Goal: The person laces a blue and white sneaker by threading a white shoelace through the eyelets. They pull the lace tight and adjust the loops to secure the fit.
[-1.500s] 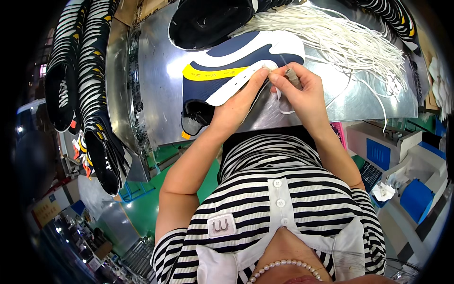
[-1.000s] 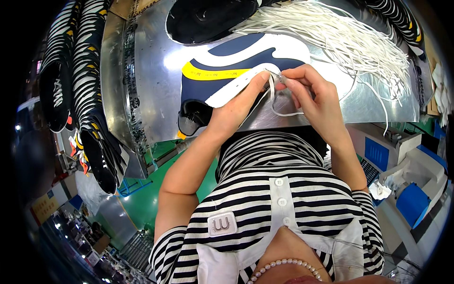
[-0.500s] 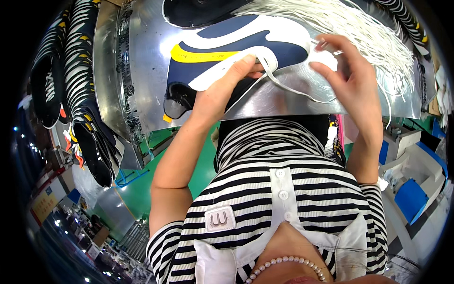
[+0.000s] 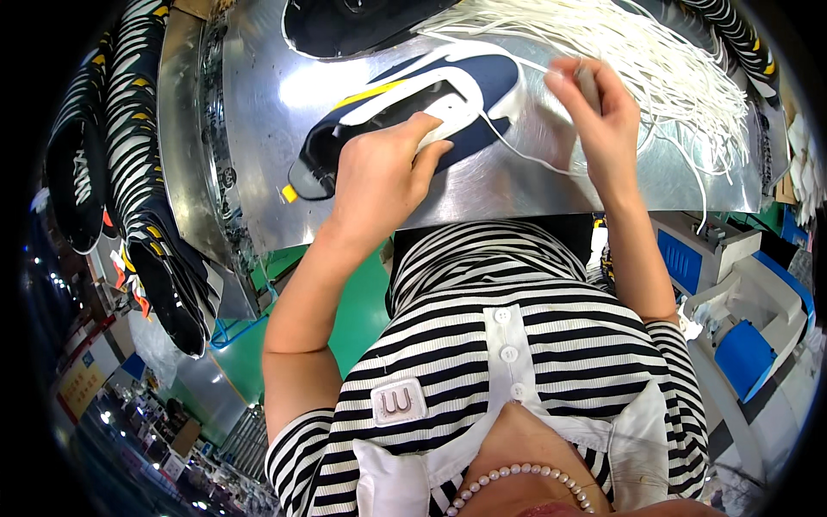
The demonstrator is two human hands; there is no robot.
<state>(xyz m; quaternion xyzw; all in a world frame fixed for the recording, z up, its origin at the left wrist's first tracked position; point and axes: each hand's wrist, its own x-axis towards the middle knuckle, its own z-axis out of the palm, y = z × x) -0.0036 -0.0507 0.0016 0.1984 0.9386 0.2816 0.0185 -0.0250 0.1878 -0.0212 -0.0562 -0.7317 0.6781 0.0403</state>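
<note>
chest patch: letter-like mark | yellow sign: lettering, unreadable | leftmost shoe upper: white marking

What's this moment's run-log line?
left hand: gripping navy shoe upper | right hand: near white shoelace pile, grip unclear | surface: metal table

One left hand, one right hand, one navy-and-white shoe upper, one black shoe piece and one metal table show. There are at least three stacks of nested uppers, and one heap of uncountable white laces. One shirt has three buttons and one patch.
</note>
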